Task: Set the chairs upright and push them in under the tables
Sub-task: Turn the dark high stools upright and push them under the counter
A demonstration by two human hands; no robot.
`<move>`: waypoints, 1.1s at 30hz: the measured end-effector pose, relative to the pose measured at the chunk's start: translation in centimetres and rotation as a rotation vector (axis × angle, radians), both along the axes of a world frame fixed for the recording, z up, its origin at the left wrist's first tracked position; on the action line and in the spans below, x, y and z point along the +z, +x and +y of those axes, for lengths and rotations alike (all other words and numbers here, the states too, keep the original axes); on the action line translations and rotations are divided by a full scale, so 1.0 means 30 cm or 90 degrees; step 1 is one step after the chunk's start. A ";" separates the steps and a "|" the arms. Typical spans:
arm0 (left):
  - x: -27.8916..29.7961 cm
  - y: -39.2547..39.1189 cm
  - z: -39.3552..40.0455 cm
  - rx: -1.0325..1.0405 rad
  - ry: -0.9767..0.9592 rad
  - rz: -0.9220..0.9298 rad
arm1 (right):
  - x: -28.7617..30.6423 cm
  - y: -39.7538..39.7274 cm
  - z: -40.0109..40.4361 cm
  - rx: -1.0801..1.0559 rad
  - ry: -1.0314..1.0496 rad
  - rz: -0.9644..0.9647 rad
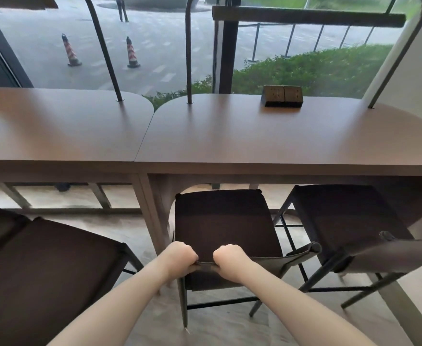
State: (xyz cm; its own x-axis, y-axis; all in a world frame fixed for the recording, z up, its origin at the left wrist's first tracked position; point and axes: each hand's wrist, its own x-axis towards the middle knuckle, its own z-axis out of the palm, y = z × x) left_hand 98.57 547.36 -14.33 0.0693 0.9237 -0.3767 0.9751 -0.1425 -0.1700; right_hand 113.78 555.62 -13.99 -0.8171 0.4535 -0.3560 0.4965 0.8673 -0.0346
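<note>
- Hands are seen side by side on the backrest [267, 258] of the middle chair [223, 221]: the left hand [178, 255] and the right hand [227, 258] are each curled into a fist over the top edge of the backrest, with a small gap left between them.
- Fingers of both hands are wrapped over the edge and clamped on it; the fingertips are hidden behind the fabric, so how far they reach cannot be told.
- Just beyond the knuckles the dark seat of the middle chair is shown upright, its far edge lying under the front edge of the right table [279, 136].
- To the right of the right hand's fingers the backrest runs on to its rounded end post, and past that a right chair [342, 213] is seen upright, its seat partly under the same table.
- To the left of the left hand's fingers a left chair [47, 265] is seen, near the camera and well out from the left table [55, 126].
- Between the left hand and the left chair a table leg [152, 213] is seen, where the two tables meet.
- Far beyond the fingers, on the right table, a socket box [282, 96] is set near the window [155, 46].
- Thin dark posts [188, 58] are seen rising from both tabletops.
- Outside the glass, two striped traffic cones [132, 53] are seen on the pavement and a hedge [304, 71] to the right.
</note>
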 end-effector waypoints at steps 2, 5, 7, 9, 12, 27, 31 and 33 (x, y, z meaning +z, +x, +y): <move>0.004 -0.043 0.003 -0.008 -0.001 -0.001 | 0.003 -0.038 -0.003 -0.005 -0.003 0.005; -0.002 -0.096 0.007 -0.016 0.001 -0.003 | 0.010 -0.089 -0.002 -0.019 -0.013 0.014; -0.007 -0.120 0.010 -0.019 0.005 -0.005 | 0.017 -0.111 0.005 -0.027 -0.020 0.021; -0.014 -0.144 0.013 -0.026 0.010 -0.006 | 0.020 -0.131 0.010 -0.034 -0.024 0.021; -0.016 -0.172 0.016 -0.031 0.012 -0.004 | 0.025 -0.158 0.010 -0.043 -0.030 0.019; -0.023 -0.178 0.013 0.046 0.047 -0.029 | 0.013 -0.181 0.030 -0.024 -0.015 0.018; -0.023 -0.141 0.011 0.054 0.057 -0.029 | 0.012 -0.157 0.045 -0.015 -0.013 0.007; -0.028 -0.124 0.009 0.060 0.057 -0.031 | 0.008 -0.143 0.051 -0.007 -0.007 0.006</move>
